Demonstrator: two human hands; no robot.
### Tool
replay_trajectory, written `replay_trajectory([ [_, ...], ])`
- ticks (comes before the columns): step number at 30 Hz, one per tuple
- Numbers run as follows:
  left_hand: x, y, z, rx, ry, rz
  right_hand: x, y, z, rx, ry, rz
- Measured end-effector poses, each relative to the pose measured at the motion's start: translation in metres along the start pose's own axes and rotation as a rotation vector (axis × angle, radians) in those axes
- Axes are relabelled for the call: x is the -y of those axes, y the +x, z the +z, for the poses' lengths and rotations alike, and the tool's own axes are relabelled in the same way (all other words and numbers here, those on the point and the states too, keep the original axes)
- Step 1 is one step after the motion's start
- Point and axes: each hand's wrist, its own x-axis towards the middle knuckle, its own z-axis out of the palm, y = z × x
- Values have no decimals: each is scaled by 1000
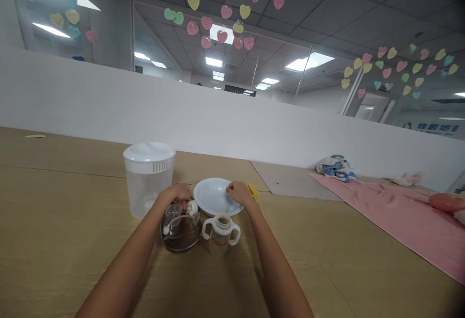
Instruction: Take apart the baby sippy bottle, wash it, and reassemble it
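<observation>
My left hand (178, 194) reaches over a dark-looking round dish (181, 244), its fingers curled down by a small red-and-white piece (191, 207). In that dish lie a small clear cup (172, 214) and a pale straw-like tube with a white end (166, 230). My right hand (239, 192) is over the right side of a white bowl (210, 193), fingertips pinched together; a thin line seems to hang below them, too fine to name. Between my forearms stands an uncapped clear baby bottle with two white handles (221, 237), upright, nearest the right wrist.
Behind my left hand stands a translucent bucket with a white lid (149, 177). A yellow item (253, 191) lies beyond my right wrist. Farther right are a crumpled blue-and-white cloth (336, 168) and a pink mat (395, 211). A low white wall (218, 119) bounds the table's back.
</observation>
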Motion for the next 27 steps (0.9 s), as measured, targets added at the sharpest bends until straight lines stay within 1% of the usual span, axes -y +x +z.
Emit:
replay_trajectory([
  [6, 4, -2, -2, 3, 73, 62, -1, 0, 0, -2, 7, -3],
  [10, 2, -2, -1, -38, 143, 59, 1, -1, -1, 2, 16, 1],
  [13, -3, -7, -4, -107, 205, 29, 1, -1, -2, 2, 25, 6],
  [16, -12, -19, -14, -167, 271, 0, 0, -1, -3, -1, 40, 6],
  [18, -19, -27, -19, -161, 294, -1, 0, 0, -4, -3, 51, 6],
  [20, -25, -33, -20, -135, 301, -4, -1, 1, -4, -6, 64, 5],
  [23, -31, -32, -14, -105, 313, -25, -1, 1, -4, -19, 88, 0],
  [27, -35, -22, -2, -83, 348, -53, -1, 0, -5, -44, 131, -7],
])
